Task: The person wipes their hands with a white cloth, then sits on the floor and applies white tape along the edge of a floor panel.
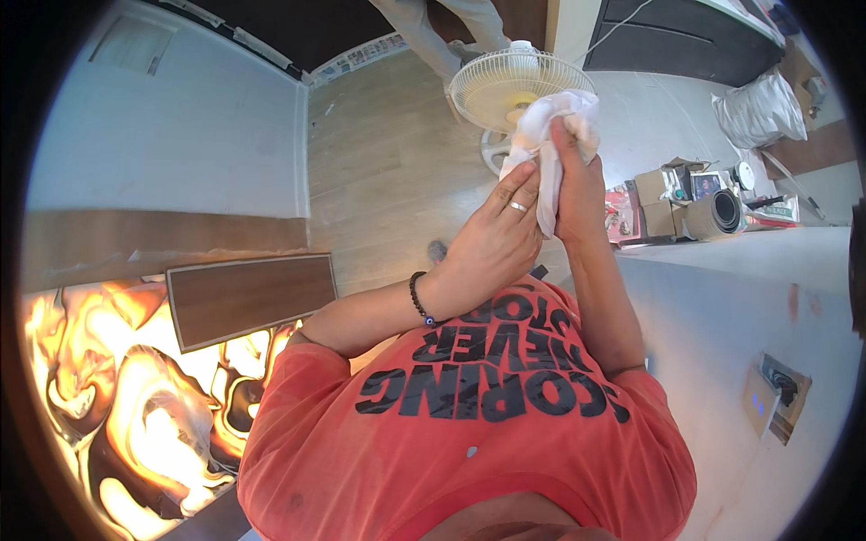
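Note:
A crumpled white cloth (561, 112) is held up at upper centre, between my two hands. My left hand (496, 225), with a ring and a dark bead bracelet, has its fingers together and pressed against the cloth's lower left part. My right hand (581, 198) grips the cloth from the right, thumb pointing up over it; part of its fingers is hidden by the cloth. Beyond the cloth stands a white fan (483, 90) with a round wire guard, partly covered by the cloth in this view.
Behind the fan are another person's legs (442, 41). At right lie boxes (663, 212), a dark roll (722, 212) and a bundled white sack (758, 113). A brown-topped board (244, 298) and a glowing flame-patterned panel (135, 397) are at lower left. An open wall box (776, 397) is at right.

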Tool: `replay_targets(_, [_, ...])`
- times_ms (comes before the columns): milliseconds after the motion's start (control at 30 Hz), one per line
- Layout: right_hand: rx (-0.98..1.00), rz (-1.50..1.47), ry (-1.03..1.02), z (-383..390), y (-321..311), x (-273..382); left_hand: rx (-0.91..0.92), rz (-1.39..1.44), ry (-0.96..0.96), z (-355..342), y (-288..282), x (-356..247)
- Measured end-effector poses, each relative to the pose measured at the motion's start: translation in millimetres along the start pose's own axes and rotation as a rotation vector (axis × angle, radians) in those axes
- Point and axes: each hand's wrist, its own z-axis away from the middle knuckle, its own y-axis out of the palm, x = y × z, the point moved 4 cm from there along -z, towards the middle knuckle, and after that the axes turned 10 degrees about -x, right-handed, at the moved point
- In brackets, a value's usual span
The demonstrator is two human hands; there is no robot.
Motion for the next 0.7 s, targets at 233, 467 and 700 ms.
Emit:
replay_targets(233, [0.206, -0.461, 0.224, 7.6, -4.8, 12.7, -0.161, -0.163, -0.036, -0.2, -16.7, -4.5])
replay_targets(467, [0.256, -0.444, 0.215, 5.6, -12.3, 15.9, -0.182, -0.1, -0.06, -2.8, -13.6, -1.9])
replay_targets(700, [0.283, -0.585, 0.237, 7.3, -24.2, 21.4, -0.582, 1.112, -0.24, 18.2, -21.7, 53.8])
